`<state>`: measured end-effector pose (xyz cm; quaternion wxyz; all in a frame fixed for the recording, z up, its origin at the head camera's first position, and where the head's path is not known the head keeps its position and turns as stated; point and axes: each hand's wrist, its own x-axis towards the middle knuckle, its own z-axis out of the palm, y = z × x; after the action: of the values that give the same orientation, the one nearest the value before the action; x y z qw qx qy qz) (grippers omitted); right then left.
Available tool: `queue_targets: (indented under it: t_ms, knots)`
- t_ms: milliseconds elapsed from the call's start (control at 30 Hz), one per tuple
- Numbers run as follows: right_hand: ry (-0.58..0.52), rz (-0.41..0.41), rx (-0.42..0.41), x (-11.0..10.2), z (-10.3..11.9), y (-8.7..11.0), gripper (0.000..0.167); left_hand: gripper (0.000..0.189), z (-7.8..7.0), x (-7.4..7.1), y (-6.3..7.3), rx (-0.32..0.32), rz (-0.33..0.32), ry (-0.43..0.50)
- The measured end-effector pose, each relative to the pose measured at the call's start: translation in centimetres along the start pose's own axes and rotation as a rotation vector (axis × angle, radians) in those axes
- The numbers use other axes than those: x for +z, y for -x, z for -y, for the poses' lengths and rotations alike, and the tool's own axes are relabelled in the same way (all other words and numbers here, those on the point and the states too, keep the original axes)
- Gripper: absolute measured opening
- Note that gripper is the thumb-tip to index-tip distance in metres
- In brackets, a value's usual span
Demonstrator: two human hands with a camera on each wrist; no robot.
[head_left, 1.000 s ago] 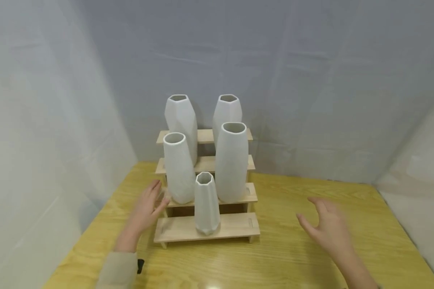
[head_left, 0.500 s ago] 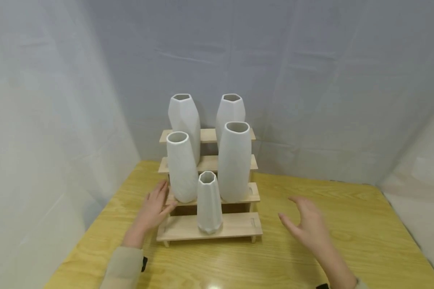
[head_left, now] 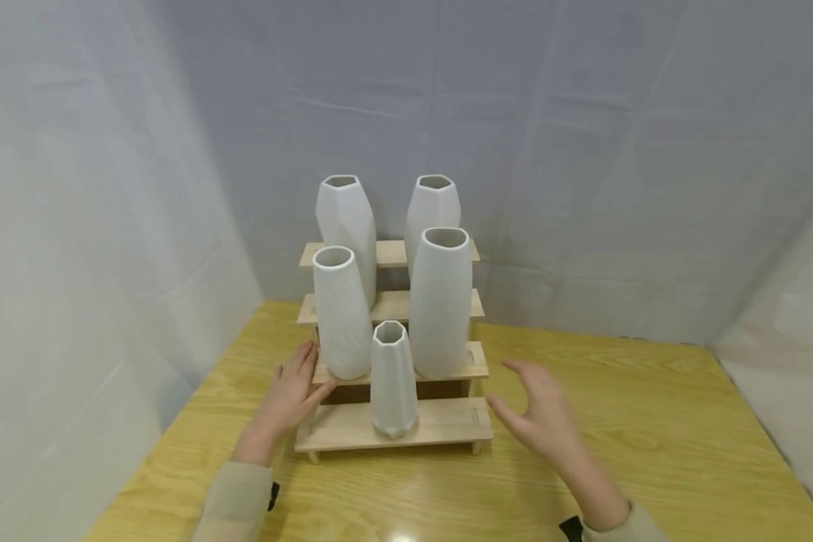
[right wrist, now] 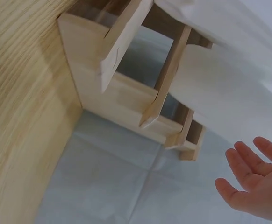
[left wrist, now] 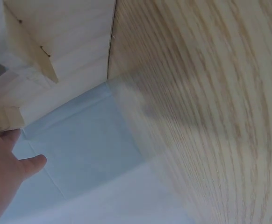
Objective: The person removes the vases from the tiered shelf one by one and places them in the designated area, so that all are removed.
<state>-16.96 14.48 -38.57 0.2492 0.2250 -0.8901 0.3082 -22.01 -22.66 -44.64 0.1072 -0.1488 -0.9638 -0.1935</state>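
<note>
A stepped wooden stand [head_left: 440,425] holds several white vases on its tiers. Its lowest step carries a small fluted vase [head_left: 394,384]; behind it stand a textured round vase [head_left: 342,324] and a tall vase [head_left: 440,309]. Two faceted vases, a left one [head_left: 347,218] and a right one [head_left: 435,203], rise at the back. My left hand [head_left: 290,395] is at the stand's left side, fingers fairly straight, thumb at the second step's front edge; in the left wrist view fingertips meet a wooden end [left wrist: 4,119]. My right hand [head_left: 538,414], holding nothing, hovers right of the stand, fingers and thumb spread.
The stand rests on a yellow wood-grain table [head_left: 650,421]. Pale cloth [head_left: 583,150] hangs behind the table and along both sides. Seen from the right wrist, the stand's side panel [right wrist: 112,100] and shelf ends [right wrist: 150,112] stick out toward the hand.
My right hand has moved left, closer to the stand. My left hand has moved slightly right to the second step's end. The vases keep their places on the stand.
</note>
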Motion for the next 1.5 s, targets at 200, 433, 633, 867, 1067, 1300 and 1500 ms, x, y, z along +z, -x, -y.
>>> queue_targets:
  t_ms: [200, 433, 633, 867, 1067, 1300, 1500]
  knots:
    - [-0.084, 0.02, -0.002, 1.5, 1.5, -0.8, 0.049, 0.072, 0.4, 0.4, 0.3, 0.0, -0.03, 0.007]
    - [-0.198, 0.023, -0.022, 3.5, 3.1, -1.6, 0.048, 0.07, 0.9, 0.4, 0.9, -0.004, -0.068, 0.031]
    - [-0.295, 0.069, 0.023, 4.8, 4.5, -2.3, 0.049, 0.068, 1.0, 0.3, 1.0, 0.023, -0.098, 0.036]
    - [-0.373, 0.13, 0.09, 5.9, 5.7, -3.0, 0.053, 0.071, 1.0, 0.8, 1.2, 0.013, -0.104, 0.067]
    - [-0.409, 0.208, 0.098, 7.1, 6.2, -3.6, 0.058, 0.071, 1.1, 0.8, 1.2, 0.001, -0.122, 0.086]
    - [-0.49, 0.199, 0.078, 8.2, 6.5, -4.1, 0.061, 0.071, 0.9, 0.6, 0.9, 0.006, -0.132, 0.087]
    - [-0.58, 0.181, 0.078, 9.2, 6.7, -4.5, 0.06, 0.071, 0.8, 0.3, 0.8, 0.004, -0.121, 0.07]
